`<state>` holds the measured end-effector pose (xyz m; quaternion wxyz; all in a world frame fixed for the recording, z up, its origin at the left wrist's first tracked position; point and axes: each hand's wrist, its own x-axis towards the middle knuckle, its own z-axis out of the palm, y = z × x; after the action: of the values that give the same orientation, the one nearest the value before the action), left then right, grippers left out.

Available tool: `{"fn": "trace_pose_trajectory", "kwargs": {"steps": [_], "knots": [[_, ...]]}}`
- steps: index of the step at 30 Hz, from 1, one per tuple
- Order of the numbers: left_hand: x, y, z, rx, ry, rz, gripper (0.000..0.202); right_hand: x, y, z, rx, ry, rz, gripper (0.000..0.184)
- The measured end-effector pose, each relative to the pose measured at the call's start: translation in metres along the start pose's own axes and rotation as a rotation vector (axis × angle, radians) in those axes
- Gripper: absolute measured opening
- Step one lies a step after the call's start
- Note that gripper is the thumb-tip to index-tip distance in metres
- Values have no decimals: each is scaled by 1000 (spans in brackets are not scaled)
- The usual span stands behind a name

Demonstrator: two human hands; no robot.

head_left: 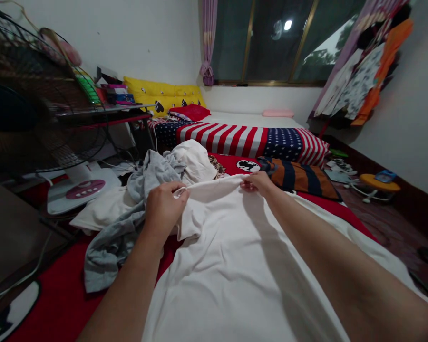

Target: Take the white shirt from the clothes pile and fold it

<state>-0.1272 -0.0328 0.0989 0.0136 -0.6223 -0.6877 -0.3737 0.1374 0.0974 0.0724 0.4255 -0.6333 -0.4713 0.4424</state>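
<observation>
A white shirt [228, 266] is spread over the red bedding, reaching from the bottom edge of the view up to both hands. My left hand [167, 202] pinches its far edge near a short sleeve. At the right end of that same edge, my right hand [256, 183] grips the fabric between thumb and fingers. Between the hands the edge is drawn fairly straight, with loose creases below. Beside my left hand lies a heap with a grey garment [144, 183] and a crumpled white garment [194, 159]. Past my right hand rests a brown and navy striped garment [301, 178], lying flat.
An electric fan [32, 104] stands close at the left, its base [80, 187] beside the bed. Behind it is a cluttered table [107, 110]. A second bed with a stars-and-stripes cover [235, 137] is at the back. A yellow stool [380, 183] stands at the right.
</observation>
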Motion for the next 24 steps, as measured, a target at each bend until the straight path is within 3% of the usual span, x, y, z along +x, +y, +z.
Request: {"fn": "trace_pose_trajectory", "kwargs": {"steps": [4,6,11,13,15,17,20,22,24], "knots": [[1,-9,16,-318,-11,-82,22,-4,19,22,187,31,-1,53],[0,-9,23,-455,7,-115,23,-11,23,28,237,49,-26,59],[-1,-7,33,-633,80,-122,20,-53,22,37,216,39,-123,37],[0,-7,37,-674,90,-89,22,-77,22,42,206,-98,-150,24],[0,-7,40,-708,74,-36,27,-101,23,48,232,-289,-149,24],[-2,-3,42,-738,33,25,33,-119,23,56,299,-432,-132,35],[-8,10,40,-896,-113,54,42,-134,18,68,452,-540,-151,50],[-13,22,35,-1044,-258,29,49,-137,12,75,543,-590,-181,42],[-16,31,25,-1114,-363,26,54,-136,6,79,586,-522,-165,26]]}}
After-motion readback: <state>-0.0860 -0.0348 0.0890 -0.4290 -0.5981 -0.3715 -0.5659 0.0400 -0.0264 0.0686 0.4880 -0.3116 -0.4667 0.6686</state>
